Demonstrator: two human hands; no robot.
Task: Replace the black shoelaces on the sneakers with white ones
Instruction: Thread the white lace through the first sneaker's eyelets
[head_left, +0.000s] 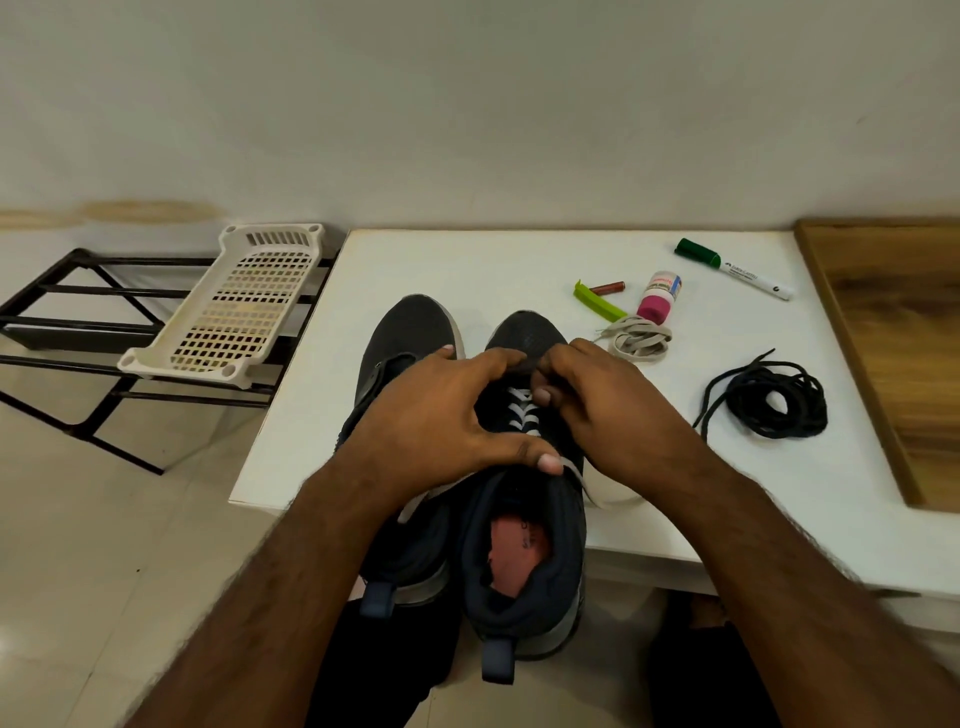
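Nearest the camera, two dark navy mesh sneakers are sitting side by side at six o'clock, heels toward the person and toes on the white bench (519, 260). The left sneaker (410, 332) is showing no lace where it is visible; much of it is hidden under the arm. Over it the left hand (441, 415) is spreading wide, its thumb pressing the collar of the right sneaker (524, 551) and its fingertips reaching the shoe's front; whether they are pinching anything cannot be told. The right sneaker is carrying a white flat lace (522, 413) crossing through several eyelets, with loose ends trailing out at both sides. At about one o'clock from it the right hand (597, 395) is curling its fingers and thumb around the lace or the shoe's front edge; which one, I cannot tell.

Judging by this, the job is looking roughly half done: both black laces seem to be out, one shoe is being threaded and tidied, the other is waiting.

Count, left to right: one cream plastic basket (228, 306) on a black metal rack at ten o'clock, two sneakers, one coiled white spare lace (641, 338) at two o'clock, and one pile of black round laces (774, 400) at three o'clock.
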